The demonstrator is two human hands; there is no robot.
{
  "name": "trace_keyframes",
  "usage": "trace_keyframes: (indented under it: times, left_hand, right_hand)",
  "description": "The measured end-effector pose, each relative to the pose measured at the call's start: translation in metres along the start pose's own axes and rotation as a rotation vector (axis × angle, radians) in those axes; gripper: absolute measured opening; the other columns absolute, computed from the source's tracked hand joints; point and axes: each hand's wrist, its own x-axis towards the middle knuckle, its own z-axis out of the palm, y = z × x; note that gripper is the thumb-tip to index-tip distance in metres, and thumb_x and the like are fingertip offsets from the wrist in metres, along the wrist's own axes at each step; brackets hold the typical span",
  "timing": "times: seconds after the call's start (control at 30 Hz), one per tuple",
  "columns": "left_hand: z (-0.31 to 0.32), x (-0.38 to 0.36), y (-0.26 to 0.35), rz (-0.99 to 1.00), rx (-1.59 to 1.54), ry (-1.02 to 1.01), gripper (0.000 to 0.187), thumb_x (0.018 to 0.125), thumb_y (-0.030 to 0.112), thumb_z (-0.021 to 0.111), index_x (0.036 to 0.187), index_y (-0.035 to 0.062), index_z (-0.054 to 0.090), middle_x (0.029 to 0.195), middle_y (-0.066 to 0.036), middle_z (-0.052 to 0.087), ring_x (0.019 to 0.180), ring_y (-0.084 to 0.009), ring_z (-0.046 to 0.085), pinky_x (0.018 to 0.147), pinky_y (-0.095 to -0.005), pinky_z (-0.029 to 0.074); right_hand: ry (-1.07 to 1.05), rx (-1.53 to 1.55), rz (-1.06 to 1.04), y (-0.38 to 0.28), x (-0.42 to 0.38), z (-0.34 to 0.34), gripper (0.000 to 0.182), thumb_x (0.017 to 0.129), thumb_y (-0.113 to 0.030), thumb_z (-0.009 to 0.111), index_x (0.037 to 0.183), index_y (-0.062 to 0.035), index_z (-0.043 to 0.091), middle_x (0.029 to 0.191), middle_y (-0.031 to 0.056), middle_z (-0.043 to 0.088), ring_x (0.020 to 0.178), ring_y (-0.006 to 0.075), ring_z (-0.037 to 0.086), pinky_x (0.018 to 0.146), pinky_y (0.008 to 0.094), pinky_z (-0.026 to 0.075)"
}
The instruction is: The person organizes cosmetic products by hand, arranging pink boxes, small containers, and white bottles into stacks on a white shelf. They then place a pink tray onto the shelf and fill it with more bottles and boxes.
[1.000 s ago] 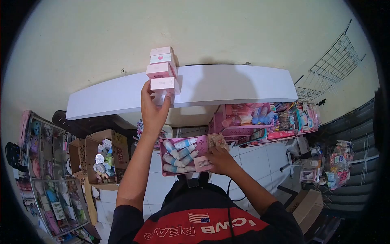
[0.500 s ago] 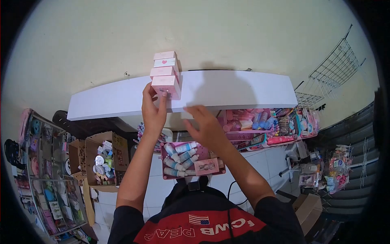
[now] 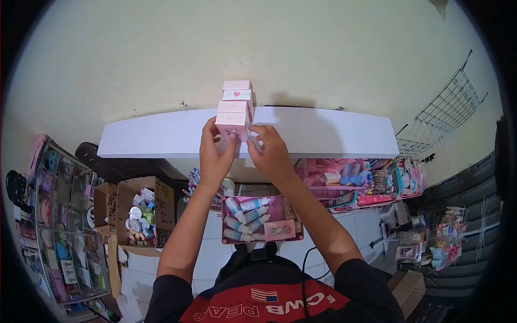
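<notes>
Several pink boxes stand one behind another on a white shelf (image 3: 161,132) against the wall. The nearest pink box (image 3: 232,119) has a printed front that my fingers partly cover. My left hand (image 3: 215,156) is closed on its left side, the thumb pressed against the front. On the other side, my right hand (image 3: 272,153) has its bent fingers and thumb at the box's right edge. Farther back, a white box with a pink heart (image 3: 237,95) shows among the row.
Below the shelf sits a pink basket (image 3: 299,240) of bottles, with a pink box (image 3: 279,230) in it. A cardboard box (image 3: 142,250) of small items is at left, beside a glass display case (image 3: 81,229). Pink trays (image 3: 328,194) and a wire rack (image 3: 447,102) are at right.
My right hand has come in from the right to the front pink box. My left hand stays on that box. The whole view has shifted slightly.
</notes>
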Motion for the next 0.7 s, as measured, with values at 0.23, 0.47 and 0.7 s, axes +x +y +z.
trace_keyframes:
  times: [0.23,0.47,0.7]
  left_hand:
    - [0.001,0.001,-0.002,0.015,0.031,0.006,0.058,0.095,0.014,0.072,0.146,0.001,0.045,0.13,-0.017,0.063,0.117,-0.027,0.063,0.098,-0.0414,0.049]
    - [0.001,-0.002,-0.002,0.027,0.034,0.04,0.064,0.093,0.016,0.075,0.147,0.0008,0.043,0.13,-0.018,0.062,0.114,-0.0262,0.061,0.098,-0.0404,0.049]
    - [0.0,-0.006,-0.004,0.03,0.021,0.059,0.065,0.094,0.018,0.075,0.147,0.0008,0.043,0.128,-0.016,0.061,0.113,-0.0239,0.06,0.099,-0.0389,0.049]
  right_hand:
    - [0.062,-0.075,-0.03,-0.001,-0.003,-0.004,0.034,0.089,-0.005,0.072,0.122,-0.0044,0.064,0.114,0.0138,0.066,0.091,0.0253,0.069,0.072,0.0347,0.058]
    - [0.022,-0.01,0.093,-0.022,-0.024,-0.026,0.03,0.091,-0.007,0.07,0.12,-0.0027,0.065,0.112,0.0177,0.063,0.097,0.0346,0.068,0.084,0.0436,0.056]
    - [-0.033,-0.025,0.129,-0.023,-0.079,-0.054,0.027,0.09,-0.007,0.071,0.117,-0.0035,0.066,0.109,0.0175,0.065,0.097,0.037,0.068,0.085,0.0443,0.056]
